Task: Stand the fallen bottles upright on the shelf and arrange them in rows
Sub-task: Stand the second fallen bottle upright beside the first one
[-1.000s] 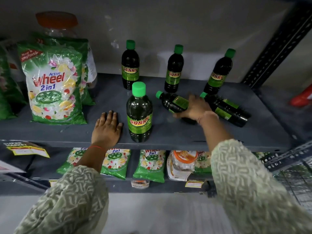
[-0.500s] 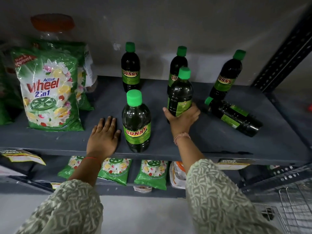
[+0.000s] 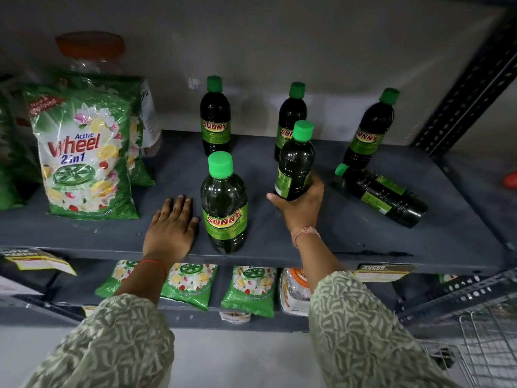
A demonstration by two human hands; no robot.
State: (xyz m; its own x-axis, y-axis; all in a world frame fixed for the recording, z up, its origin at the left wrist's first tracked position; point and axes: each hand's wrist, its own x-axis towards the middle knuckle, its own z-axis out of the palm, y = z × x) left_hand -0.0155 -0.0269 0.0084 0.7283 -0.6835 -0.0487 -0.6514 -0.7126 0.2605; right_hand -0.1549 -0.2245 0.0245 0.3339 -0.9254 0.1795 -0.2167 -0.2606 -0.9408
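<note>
Head view: your right hand (image 3: 300,208) holds one bottle (image 3: 296,163) upright; left hand (image 3: 170,225) flat, empty; four stand, one fallen bottle (image 3: 382,193) remains far right.

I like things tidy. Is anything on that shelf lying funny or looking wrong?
Yes. One bottle lies on its side at the right of the shelf, cap pointing left, while four others stand. The right hand holds another bottle upright. No spill shows.
</note>
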